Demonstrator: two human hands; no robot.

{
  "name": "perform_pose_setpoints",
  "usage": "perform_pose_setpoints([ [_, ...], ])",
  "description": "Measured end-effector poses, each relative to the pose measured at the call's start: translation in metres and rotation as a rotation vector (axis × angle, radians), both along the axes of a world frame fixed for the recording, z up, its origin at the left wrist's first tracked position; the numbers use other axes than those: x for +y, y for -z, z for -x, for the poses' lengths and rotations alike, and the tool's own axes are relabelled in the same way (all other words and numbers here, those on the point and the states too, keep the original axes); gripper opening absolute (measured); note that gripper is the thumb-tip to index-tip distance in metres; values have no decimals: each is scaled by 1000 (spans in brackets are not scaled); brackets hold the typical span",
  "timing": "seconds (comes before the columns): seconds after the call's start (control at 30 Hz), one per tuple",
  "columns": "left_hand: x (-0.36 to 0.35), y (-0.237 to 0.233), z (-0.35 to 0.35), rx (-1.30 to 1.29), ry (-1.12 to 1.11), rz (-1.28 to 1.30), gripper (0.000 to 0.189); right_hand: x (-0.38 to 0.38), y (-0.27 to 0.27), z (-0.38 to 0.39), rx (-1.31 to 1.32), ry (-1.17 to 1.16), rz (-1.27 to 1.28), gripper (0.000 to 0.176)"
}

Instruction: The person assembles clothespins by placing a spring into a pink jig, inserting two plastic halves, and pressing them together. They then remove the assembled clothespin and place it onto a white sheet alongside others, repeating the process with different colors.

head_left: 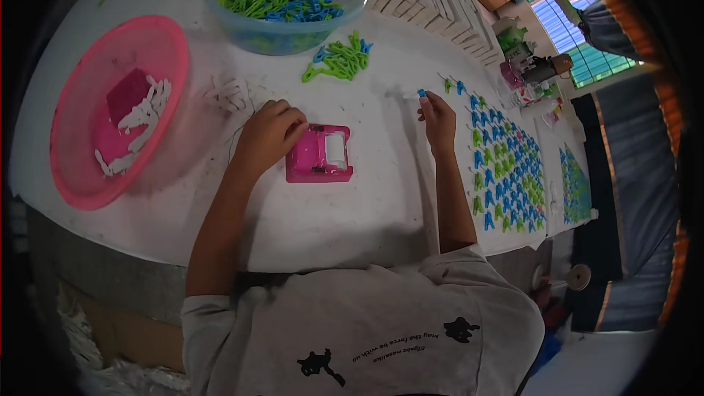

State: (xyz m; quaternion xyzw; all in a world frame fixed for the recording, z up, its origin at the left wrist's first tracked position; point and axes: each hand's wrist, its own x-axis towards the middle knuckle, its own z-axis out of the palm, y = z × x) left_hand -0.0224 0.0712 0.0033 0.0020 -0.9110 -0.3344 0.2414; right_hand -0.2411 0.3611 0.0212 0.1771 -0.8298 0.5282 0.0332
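Note:
My right hand (438,121) is raised over the white table, its fingers pinching a small blue clip (422,93); a whitish bit shows beside the clip. My left hand (271,136) is at the upper left corner of a pink tape dispenser (304,150), fingers curled together and thumb over its edge. What those fingers hold, if anything, is hidden. A white roll (336,150) sits in the dispenser. Just beyond my left hand lies a small heap of white strips (231,95). A loose pile of green and blue clips (341,60) is farther up the table.
A clear bluish basin (286,37) full of clips stands at the back. On the left, a pink basin (180,44) contains white pieces. Rows of blue and green clips (506,169) cover the right side. Stacked white boxes (425,0) and bottles (513,37) line the far side.

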Motion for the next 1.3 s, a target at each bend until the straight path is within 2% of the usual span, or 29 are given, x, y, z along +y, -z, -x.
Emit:
perform_pose_setpoints([
  [0.1,2,-3,0,-13,1,-1,8,6,12,9,-59,107,88,28],
  [0.17,2,-3,1,-14,-21,-11,9,12,23,27,-75,233,-5,28],
  [0.27,4,-6,0,-110,-33,-57,12,15,38,46,-31,289,43,32],
  [0.4,3,-6,2,-127,-4,-43,14,6,36,63,-55,311,86,29],
  [0.47,4,-5,2,-121,-15,-103,14,0,42,82,226,372,-112,29],
  [0.5,4,-3,3,-122,-11,-87,14,-1,42,89,223,379,-97,29],
  [0.57,2,-2,4,-106,2,-64,13,-5,41,105,223,432,-228,29],
  [0.87,6,-7,3,-120,7,-140,12,-15,40,150,199,478,-392,32],
  [1.1,7,-6,5,-75,13,-159,10,-14,47,152,194,502,-366,35],
  [1.17,6,-4,6,-76,8,-153,10,-12,47,151,261,499,-352,32],
  [1.3,6,-6,6,-89,13,-150,10,-7,46,142,211,458,-385,29],
])
